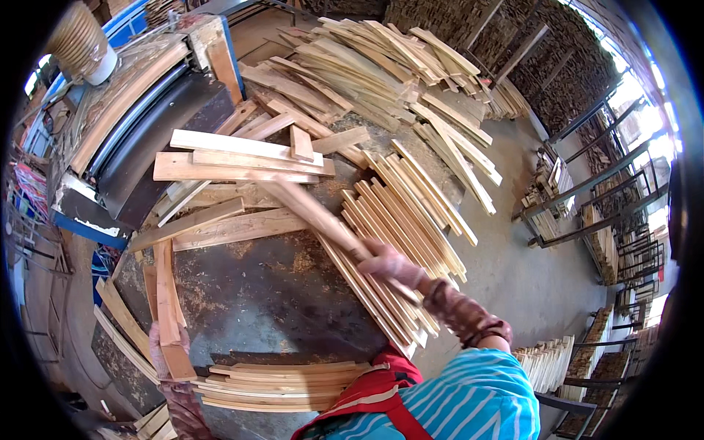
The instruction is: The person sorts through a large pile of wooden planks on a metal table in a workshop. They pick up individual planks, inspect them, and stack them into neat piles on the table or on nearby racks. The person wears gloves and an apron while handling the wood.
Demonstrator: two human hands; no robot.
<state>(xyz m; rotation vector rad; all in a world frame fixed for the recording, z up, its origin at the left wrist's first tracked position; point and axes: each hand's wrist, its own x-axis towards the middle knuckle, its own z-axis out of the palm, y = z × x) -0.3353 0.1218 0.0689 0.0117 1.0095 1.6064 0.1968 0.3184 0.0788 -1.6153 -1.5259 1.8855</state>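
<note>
My right hand (389, 264), in a pinkish glove, is closed around a wooden board (317, 214) smeared by motion. The board slants up and left over the table, its far end near a heap of loose boards (235, 167). At the table's left edge, my gloved left hand (155, 350) is wrapped around the lower part of upright narrow boards (167, 293); how many it grips I cannot tell. Beside my right hand lies a row of boards set side by side (396, 220). Close to my body, a low stack of boards (275, 385) lies crosswise.
The dark tabletop (242, 293) has sawdust on it. A machine with a black curved bed (161, 132) stands at the far left. Large piles of planks (367, 66) lie beyond the table. Metal racks (594, 213) with stacked wood line the right side.
</note>
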